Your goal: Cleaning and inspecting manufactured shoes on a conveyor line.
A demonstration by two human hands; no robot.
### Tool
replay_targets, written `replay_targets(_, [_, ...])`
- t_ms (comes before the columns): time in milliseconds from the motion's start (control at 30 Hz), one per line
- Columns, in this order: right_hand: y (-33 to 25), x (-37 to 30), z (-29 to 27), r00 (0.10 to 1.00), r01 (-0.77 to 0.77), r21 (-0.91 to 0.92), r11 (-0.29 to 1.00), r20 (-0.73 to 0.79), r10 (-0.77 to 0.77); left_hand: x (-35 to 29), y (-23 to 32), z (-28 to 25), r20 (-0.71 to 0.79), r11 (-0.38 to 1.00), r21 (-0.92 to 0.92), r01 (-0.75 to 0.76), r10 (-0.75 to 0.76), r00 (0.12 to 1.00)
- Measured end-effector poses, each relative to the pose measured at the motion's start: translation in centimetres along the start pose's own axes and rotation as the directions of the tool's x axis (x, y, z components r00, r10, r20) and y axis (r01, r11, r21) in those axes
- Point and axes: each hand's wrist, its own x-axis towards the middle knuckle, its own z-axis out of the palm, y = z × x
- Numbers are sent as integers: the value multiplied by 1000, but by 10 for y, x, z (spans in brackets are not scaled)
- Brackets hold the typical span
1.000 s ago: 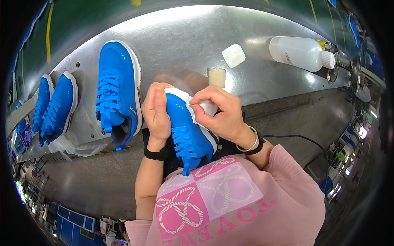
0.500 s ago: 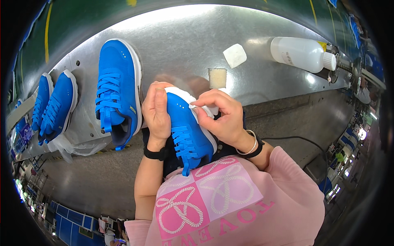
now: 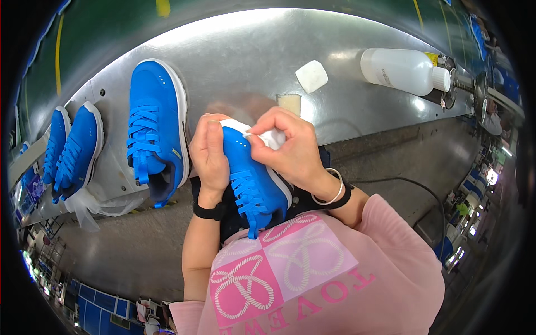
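A blue lace-up sneaker with a white sole rests against my lap, its toe pointing away from me. My left hand grips it by the left side of the toe, the thumb lying along the upper. My right hand pinches a white cloth between thumb and fingers and presses it to the sole edge at the right of the toe. Part of the cloth hangs behind the fingers. Left of my hands, a matching blue sneaker lies on the metal table.
Two more blue sneakers lie at the far left beside a clear plastic bag. Beyond my hands are a white block and a beige block. A white plastic bottle lies on its side at the right.
My right hand has moved left and slightly up along the toe edge with the cloth. My left hand keeps its hold on the sneaker.
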Motion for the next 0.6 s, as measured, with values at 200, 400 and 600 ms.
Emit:
replay_targets(200, [8, -7, -7, 996, -84, 32, 996, 27, 83, -1, 0, 3, 14, 1000, 20, -1, 0, 1000])
replay_targets(400, [3, 7, -4, 987, -129, 20, 991, 104, 126, 0, 2, 2, 21, 1000, -7, 10, -10, 1000])
replay_targets(600, [0, 8, -4, 989, -105, -5, 994, 105, 105, 1, 3, 1, -12, 1000, 21, -23, 23, 1000])
